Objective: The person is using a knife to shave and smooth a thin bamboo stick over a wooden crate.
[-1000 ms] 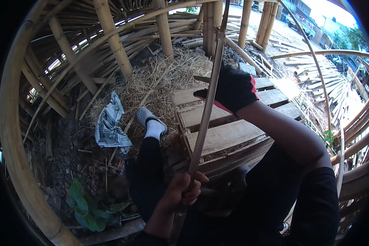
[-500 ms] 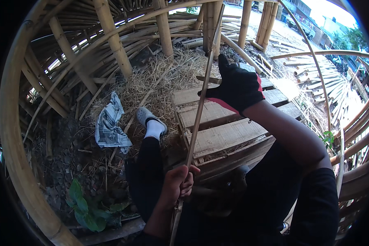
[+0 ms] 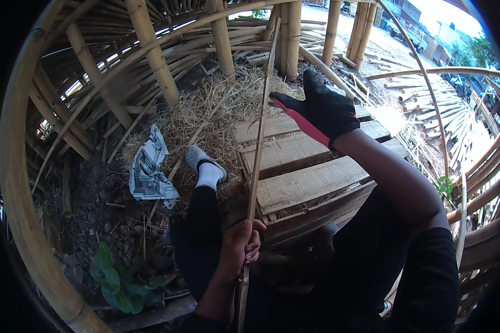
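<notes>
My bare left hand (image 3: 241,244) is wrapped around a long, thin bamboo strip (image 3: 259,141), low in front of me. The strip rises from my lap, tilting slightly right at its far end; its lower end runs past my wrist. My right hand (image 3: 323,108), in a black glove with pink-red edging, hovers above the slatted wooden crate (image 3: 303,180), just right of the strip. Its thumb points left and its index finger points up; the other fingers look curled. The knife blade seen in it a moment earlier is hidden now.
Crumpled newspaper (image 3: 150,169) lies left of my shoe (image 3: 204,162). Straw (image 3: 205,105) covers the ground beyond. Bamboo posts (image 3: 153,53) and a curved pole (image 3: 22,188) frame the left side. Cut bamboo pieces (image 3: 428,111) lie at the right, and a leafy plant (image 3: 111,277) grows near left.
The strip's upper part has swung left and sits slightly lower. My right hand has shifted a little and come away from the strip; the blade that stuck out leftward no longer shows.
</notes>
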`<state>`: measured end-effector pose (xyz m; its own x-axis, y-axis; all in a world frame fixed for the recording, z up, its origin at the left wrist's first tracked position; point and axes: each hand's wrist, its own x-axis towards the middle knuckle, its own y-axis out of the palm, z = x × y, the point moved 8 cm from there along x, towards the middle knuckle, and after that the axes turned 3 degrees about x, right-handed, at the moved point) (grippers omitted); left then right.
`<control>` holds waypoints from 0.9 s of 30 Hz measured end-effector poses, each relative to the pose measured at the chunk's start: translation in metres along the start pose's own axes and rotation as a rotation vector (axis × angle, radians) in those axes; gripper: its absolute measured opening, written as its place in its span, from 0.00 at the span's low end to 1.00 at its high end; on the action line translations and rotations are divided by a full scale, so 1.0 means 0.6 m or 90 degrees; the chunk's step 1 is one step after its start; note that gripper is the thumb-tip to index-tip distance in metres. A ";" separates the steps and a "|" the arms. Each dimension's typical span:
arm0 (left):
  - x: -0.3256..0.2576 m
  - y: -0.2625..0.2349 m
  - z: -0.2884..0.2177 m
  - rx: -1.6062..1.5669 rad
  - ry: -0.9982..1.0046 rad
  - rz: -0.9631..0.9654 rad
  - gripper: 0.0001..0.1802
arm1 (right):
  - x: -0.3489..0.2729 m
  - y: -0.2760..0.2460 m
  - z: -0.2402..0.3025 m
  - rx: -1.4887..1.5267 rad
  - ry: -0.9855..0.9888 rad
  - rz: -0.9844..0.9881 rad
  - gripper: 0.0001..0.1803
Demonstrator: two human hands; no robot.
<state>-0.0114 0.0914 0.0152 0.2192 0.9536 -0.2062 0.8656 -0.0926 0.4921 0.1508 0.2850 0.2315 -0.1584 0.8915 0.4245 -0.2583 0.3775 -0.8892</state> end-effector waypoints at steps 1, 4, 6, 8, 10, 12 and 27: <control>0.001 0.002 0.001 0.001 0.000 0.000 0.24 | 0.003 -0.005 0.005 -0.027 -0.041 -0.084 0.59; 0.002 0.009 0.004 0.024 -0.008 0.019 0.23 | 0.014 -0.003 0.011 -0.029 -0.049 -0.128 0.60; 0.000 0.010 0.007 0.036 -0.013 0.028 0.23 | 0.017 0.001 0.015 -0.029 -0.025 -0.052 0.58; -0.004 0.007 0.003 0.040 -0.013 0.019 0.23 | 0.019 0.004 0.019 -0.028 -0.003 0.025 0.56; -0.002 0.009 0.003 0.044 -0.017 0.018 0.23 | 0.023 0.004 -0.009 0.008 0.067 0.069 0.54; 0.002 0.003 0.001 0.012 -0.009 0.009 0.23 | 0.036 0.014 -0.041 -0.002 0.070 0.068 0.49; 0.000 0.018 0.036 -0.102 -0.083 0.069 0.20 | -0.069 0.069 0.037 0.113 -0.290 0.281 0.20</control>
<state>0.0073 0.0842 0.0024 0.3720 0.8947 -0.2473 0.7536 -0.1355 0.6433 0.1256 0.2581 0.1808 -0.6623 0.7437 0.0906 -0.2236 -0.0807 -0.9713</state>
